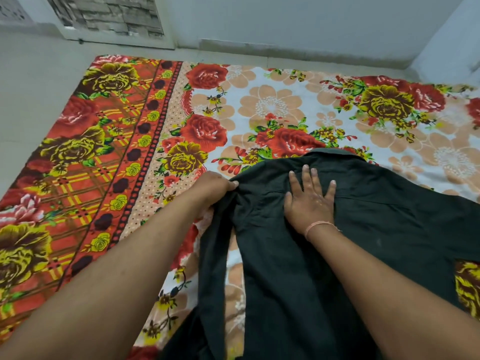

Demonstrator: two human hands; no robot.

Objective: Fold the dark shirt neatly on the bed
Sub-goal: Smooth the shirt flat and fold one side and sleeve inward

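The dark shirt (376, 216) lies spread on the bed, collar at the far end and hem toward me. Its left sleeve (213, 268) trails down along the body toward the near edge. My left hand (213, 189) pinches the cloth at the left shoulder seam, fingers closed on it. My right hand (310, 201) rests flat on the upper chest of the shirt, palm down and fingers spread. A thin thread band circles my right wrist.
The bed (272, 105) is covered with a floral sheet, red and yellow roses on white, with an orange patterned border (85, 165) at the left. Pale floor (31, 94) lies beyond the left edge. A white wall (311, 22) stands behind the bed.
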